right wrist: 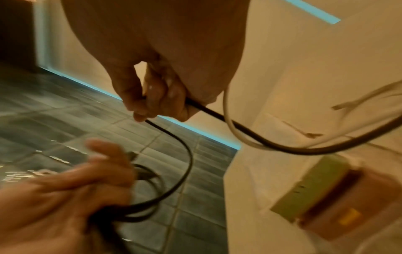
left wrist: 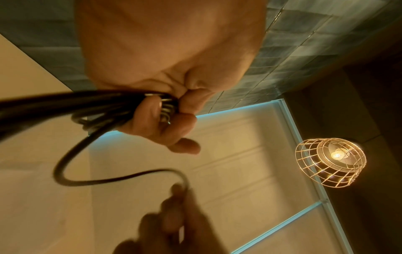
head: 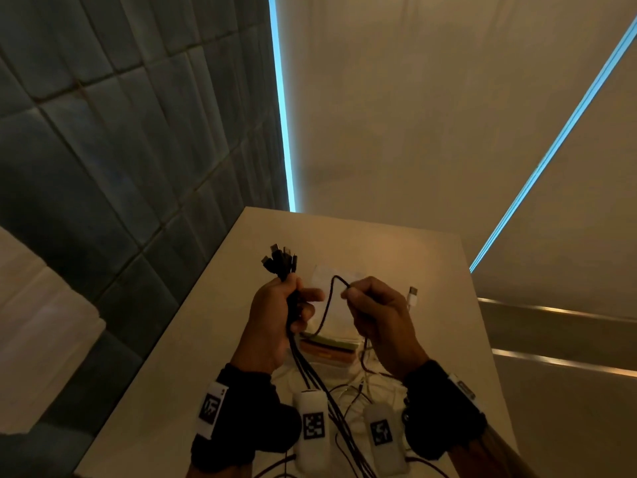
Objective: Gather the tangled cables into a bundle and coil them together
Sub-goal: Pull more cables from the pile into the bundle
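We grip the bundle of black cables (head: 293, 305) in our left hand (head: 275, 315), fingers (left wrist: 152, 116) curled tight around it above the surface (head: 213, 305), plugs fanning out above the fist. Right of the bundle, our right hand (head: 375, 315) pinches one black cable (head: 329, 298) that loops back to it.

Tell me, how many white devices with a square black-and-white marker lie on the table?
2. One white device lies near the left wrist, the other white device near the right wrist, both on the table among cables. More may be hidden below the frame.
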### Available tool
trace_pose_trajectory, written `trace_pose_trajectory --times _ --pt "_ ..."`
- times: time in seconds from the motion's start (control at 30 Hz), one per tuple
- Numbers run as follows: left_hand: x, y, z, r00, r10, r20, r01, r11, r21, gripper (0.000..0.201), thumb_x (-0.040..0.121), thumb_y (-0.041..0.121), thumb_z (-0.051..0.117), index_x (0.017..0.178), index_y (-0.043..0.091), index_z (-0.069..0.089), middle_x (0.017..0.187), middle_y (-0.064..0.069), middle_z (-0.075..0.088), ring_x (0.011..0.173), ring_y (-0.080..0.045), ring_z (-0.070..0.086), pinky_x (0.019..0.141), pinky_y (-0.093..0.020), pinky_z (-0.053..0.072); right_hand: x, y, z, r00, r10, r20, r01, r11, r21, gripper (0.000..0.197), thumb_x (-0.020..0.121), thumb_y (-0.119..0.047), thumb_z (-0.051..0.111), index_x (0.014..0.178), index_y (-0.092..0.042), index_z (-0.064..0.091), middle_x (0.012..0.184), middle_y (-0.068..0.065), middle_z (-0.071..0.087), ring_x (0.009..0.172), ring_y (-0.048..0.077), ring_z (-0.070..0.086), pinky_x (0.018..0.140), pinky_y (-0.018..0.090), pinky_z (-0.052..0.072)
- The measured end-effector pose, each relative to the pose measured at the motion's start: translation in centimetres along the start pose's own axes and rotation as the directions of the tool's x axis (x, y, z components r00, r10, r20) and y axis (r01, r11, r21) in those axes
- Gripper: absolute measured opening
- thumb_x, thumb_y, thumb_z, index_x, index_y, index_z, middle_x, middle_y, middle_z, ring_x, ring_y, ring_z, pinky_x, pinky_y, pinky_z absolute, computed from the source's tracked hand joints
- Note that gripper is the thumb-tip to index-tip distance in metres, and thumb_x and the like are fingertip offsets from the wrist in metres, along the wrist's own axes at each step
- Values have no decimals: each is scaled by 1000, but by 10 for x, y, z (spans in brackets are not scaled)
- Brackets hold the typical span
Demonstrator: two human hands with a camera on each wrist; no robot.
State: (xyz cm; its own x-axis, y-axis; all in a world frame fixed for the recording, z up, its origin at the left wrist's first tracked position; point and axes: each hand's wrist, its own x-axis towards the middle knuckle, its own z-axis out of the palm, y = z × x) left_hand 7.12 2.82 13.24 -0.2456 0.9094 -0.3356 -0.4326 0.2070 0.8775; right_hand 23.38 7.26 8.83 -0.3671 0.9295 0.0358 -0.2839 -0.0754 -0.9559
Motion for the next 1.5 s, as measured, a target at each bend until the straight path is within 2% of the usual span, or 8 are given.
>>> trace_pose_trajectory --times 0.13,0.27,0.4,0.53,0.93,1.13,1.27,1.5 --pt "-3 2 6 999 -19 46 21 999 -43 27 102 24 36 80 12 45 67 -9 69 52 -15 55 49 -26 35 -10 -18 20 981 3 195 -16 998 65 8 83 -3 60 77 -3 65 59 12 42 48 15 27 44 23 22" --pt "-8 4 9 989 42 140 -17 984 -176 28 100 25 38 78 11 48 67 -11 60 65 -24 57 68 -36 46 -15 -11 22 966 93 240 -119 988 98 7 77 -1 61 73 4 64 49 7 43 40 11 29 42 17 29" --pt "-9 2 7 962 93 256 -15 957 -291 26 99 25 36 79 11 44 65 -5 47 54 -18 45 64 -37 39 -15 -6 16 968 106 228 -114 993 21 11 86 3 58 76 3 63 49 -2 53 41 7 38 42 15 32" --pt "-5 0 5 933 128 336 3 932 -364 25 98 24 35 78 13 45 67 1 40 52 -11 32 57 -28 38 -12 12 0 974 97 203 -75 991 -114 24 90 -15 60 73 2 61 49 -6 41 43 6 31 45 16 26" --pt "0 -2 -1 966 120 228 -22 920 -392 25 97 21 35 75 13 43 61 4 36 48 -9 34 48 -22 29 -5 81 -29 988 91 122 -48 946 -322 34 92 -18 61 63 0 63 59 -11 55 62 1 51 62 14 40" --pt "0 5 -6 972 160 174 -74 905 -420 29 100 22 33 76 14 45 62 3 42 43 -7 30 46 -21 27 -12 105 -47 984 162 73 -122 916 -382 31 94 -23 59 65 -15 63 65 -1 52 65 7 48 65 18 39" --pt "3 6 -10 978 152 141 -86 918 -388 27 99 22 35 75 15 46 62 3 43 43 -7 29 46 -22 27 -21 110 -54 979 206 12 -182 891 -416 32 97 -12 54 66 -7 59 54 -11 49 52 -1 42 55 11 35" --pt "2 6 -4 993 107 59 -87 956 -279 30 101 20 33 74 14 44 57 4 40 45 -8 31 45 -22 27 -11 93 -58 957 216 -195 -282 854 -437 28 94 -21 58 75 -1 62 52 -4 45 41 7 37 40 21 30"
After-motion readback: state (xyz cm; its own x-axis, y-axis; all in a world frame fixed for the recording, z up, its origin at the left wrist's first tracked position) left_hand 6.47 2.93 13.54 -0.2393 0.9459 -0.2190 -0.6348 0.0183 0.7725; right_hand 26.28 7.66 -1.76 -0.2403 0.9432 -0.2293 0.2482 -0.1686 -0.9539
